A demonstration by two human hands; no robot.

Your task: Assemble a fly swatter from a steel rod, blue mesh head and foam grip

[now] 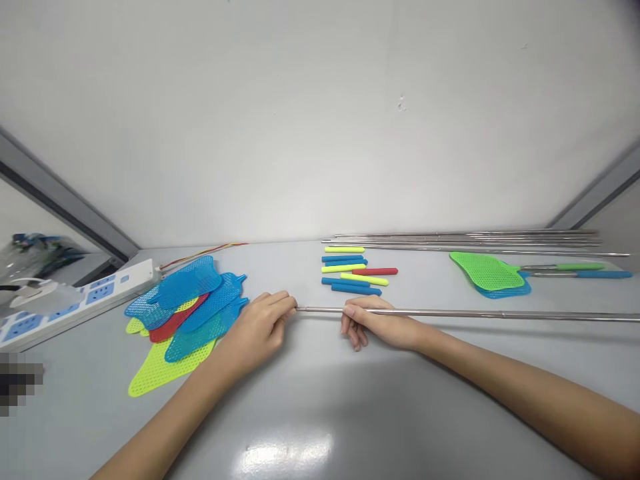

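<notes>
Currently holding a long metal rod (465,314) with both hands, level across the surface (320,400), near the middle and running off the right edge of view. Left hand (265,327): fingers closed on the rod's left end, tip hidden in the grip. Right hand (380,325): thumb and forefinger on the rod a little farther along, other fingers curled loosely below. Just beyond the rod, a loose group of short plastic sticks (356,289), blue and yellow plus one red. Behind those, against the wall (320,120), several thin metal rods (465,241) lying roughly parallel. To the right, a green swatter (487,272) partly over a blue swatter (603,274), both with silver shafts. Just left of the left hand, an overlapping pile of perforated swatter heads (170,370), blue, teal, red and yellow. Farther left, a white power strip (137,275) set at an angle, with coloured wires (207,252) near its far end.
</notes>
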